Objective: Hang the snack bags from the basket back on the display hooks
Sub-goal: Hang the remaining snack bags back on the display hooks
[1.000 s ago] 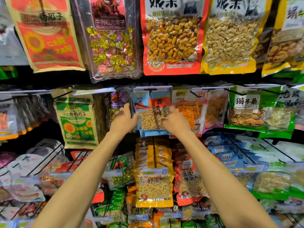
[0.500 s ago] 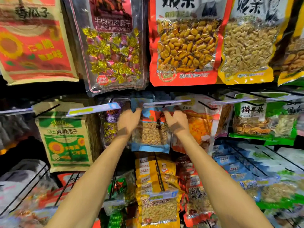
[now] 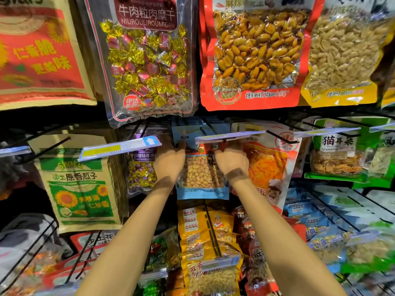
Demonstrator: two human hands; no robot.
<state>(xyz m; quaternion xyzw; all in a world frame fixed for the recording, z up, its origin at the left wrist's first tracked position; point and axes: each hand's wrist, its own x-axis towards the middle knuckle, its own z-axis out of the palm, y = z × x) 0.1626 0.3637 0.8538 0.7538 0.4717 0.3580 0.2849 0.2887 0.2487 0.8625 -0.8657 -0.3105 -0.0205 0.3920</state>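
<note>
Both your hands hold a blue peanut bag up at a middle-row hook.

Your left hand (image 3: 168, 161) grips the left edge of the blue peanut bag (image 3: 202, 174), fingers curled round its upper corner, and your right hand (image 3: 232, 161) grips the right edge the same way, its fingertips tucked under the price tag strip (image 3: 229, 136) at the front end of the display hook (image 3: 208, 126). The bag hangs upright between your hands, its top just behind that strip; whether its hole sits on the hook, you cannot tell. Just left hangs a purple candy bag (image 3: 142, 174), just right an orange-and-white snack bag (image 3: 267, 167). Above, a red peanut bag (image 3: 254, 54) and a clear bag of foil candies (image 3: 147, 60) hang from the top row. Yellow peanut bags (image 3: 203, 227) fill the hook below.
</note>
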